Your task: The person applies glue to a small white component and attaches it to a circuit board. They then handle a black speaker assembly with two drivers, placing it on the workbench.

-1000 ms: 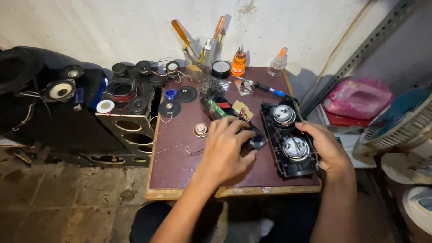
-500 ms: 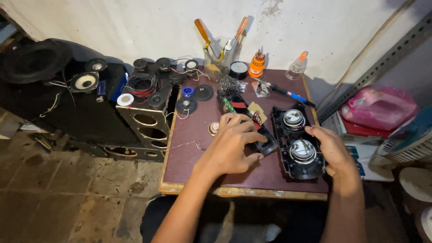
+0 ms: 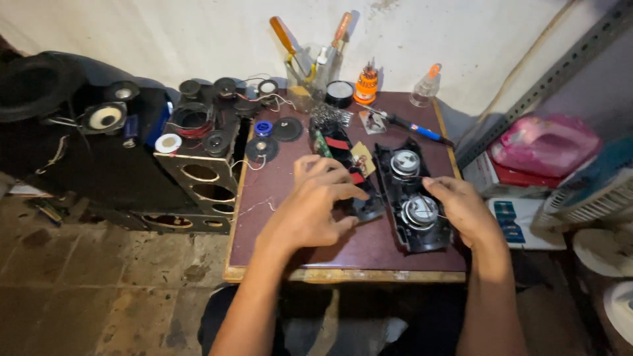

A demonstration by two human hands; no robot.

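Nearest the front edge of the small maroon table point(image 3: 277, 244), both hands worked over an opened black speaker housing. The left hand point(image 3: 310, 211) hovered with fingers spread and loosely curled, gripping nothing I could make out, its fingertips over the black rear shell half point(image 3: 361, 198) with its circuit board. The right hand point(image 3: 465, 209) rested against the right side of the front shell half point(image 3: 415, 198), thumb and forefinger pinched together, seemingly on a thin wire, though that was too fine to tell. This half lay with its long axis running from front edge to back edge, two round drivers facing up, directly left of the right hand, which was the nearer one. Farther back lay a blue-handled tool point(image 3: 409, 125), and at the back edge a jar of screwdrivers point(image 3: 306, 79).
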